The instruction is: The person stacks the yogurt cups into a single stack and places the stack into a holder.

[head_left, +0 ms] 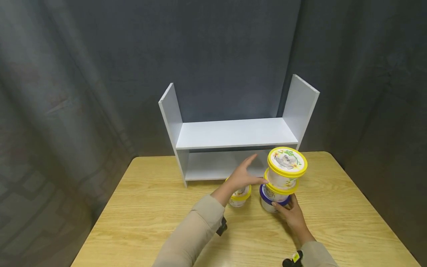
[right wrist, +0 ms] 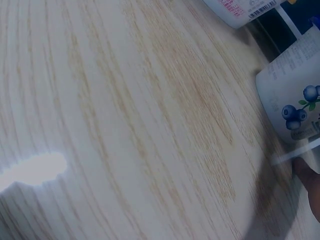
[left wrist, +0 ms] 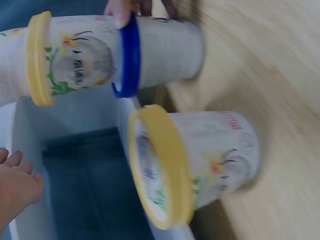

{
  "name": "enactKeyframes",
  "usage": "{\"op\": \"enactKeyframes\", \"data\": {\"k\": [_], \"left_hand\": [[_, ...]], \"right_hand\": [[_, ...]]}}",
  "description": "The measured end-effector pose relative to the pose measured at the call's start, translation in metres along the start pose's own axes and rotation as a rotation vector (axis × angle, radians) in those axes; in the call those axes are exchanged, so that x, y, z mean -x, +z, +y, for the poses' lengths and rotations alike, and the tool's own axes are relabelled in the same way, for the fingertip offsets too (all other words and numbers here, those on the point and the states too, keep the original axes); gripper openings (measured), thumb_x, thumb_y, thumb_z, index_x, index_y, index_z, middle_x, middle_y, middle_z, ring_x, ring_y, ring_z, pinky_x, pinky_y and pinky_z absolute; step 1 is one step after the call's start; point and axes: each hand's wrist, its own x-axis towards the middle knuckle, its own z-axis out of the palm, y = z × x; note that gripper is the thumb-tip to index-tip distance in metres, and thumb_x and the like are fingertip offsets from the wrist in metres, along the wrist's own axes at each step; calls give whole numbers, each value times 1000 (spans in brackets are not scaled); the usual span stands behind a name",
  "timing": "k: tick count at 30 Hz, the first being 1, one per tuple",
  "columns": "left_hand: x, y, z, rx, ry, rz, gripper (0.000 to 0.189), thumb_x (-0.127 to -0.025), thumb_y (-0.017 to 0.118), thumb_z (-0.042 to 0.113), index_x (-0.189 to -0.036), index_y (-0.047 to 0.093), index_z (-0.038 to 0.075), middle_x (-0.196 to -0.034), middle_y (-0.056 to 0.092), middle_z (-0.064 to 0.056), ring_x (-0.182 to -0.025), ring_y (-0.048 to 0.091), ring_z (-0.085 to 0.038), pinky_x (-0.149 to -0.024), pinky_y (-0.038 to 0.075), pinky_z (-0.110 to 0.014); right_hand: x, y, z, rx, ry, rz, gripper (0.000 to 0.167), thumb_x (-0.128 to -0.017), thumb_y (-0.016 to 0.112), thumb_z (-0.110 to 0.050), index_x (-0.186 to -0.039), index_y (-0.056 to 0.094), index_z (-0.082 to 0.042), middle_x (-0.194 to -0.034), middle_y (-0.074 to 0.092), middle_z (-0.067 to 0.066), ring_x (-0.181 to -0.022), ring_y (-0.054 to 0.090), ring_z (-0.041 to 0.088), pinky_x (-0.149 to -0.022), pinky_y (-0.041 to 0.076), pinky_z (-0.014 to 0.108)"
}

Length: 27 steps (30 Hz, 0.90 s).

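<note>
Three round tubs stand stacked on the table. At the bottom is a blue-lidded tub (head_left: 268, 206), with blueberries on its side in the right wrist view (right wrist: 280, 85). A yellow-lidded tub (head_left: 275, 195) sits on it, and another yellow-lidded tub (head_left: 287, 163) tops the stack. My right hand (head_left: 294, 217) grips the bottom tub, its thumb at the blue lid and its fingers round the right side. To the stack's left, my left hand (head_left: 241, 178) is spread, thumb pointing at the middle tub. A separate yellow-lidded tub (head_left: 237, 202) is partly hidden behind my left wrist.
A white two-tier shelf (head_left: 237, 134) with upright side panels stands at the back of the wooden table (head_left: 150, 207), just behind the tubs. Dark grey curtains (head_left: 230, 55) enclose the back and sides.
</note>
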Motion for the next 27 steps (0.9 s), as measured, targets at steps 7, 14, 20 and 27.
{"op": "enactKeyframes", "data": {"k": [7,14,20,27], "left_hand": [[10,-5,-24,-49,-30,26,94,-59,77,37,-136,24,31,-139,23,4,-125,21,-21,-98,22,-47],[18,-10,-45,-34,-27,48,90,-61,77,33,-135,26,29,-139,25,-2,-124,23,-26,-97,22,-50],[24,-14,-60,-26,-29,77,90,-62,76,33,-136,27,25,-138,25,-5,-124,23,-29,-96,22,-52],[28,-15,-76,-15,-29,107,90,-61,78,29,-135,28,19,-137,28,-7,-122,26,-30,-96,23,-51]], "right_hand": [[-1,2,2,-3,-19,8,89,-77,65,-19,-139,2,-14,-136,17,26,-122,18,41,-94,26,51],[-1,2,1,-26,-10,4,86,-78,64,-18,-139,4,-15,-136,21,21,-121,23,32,-90,33,33],[-1,2,2,-37,-13,5,85,-78,65,-18,-139,6,-16,-135,22,20,-121,23,32,-89,33,32],[-1,1,6,-31,-22,11,89,-76,67,-24,-139,5,-23,-137,19,21,-123,19,36,-95,28,43]]}}
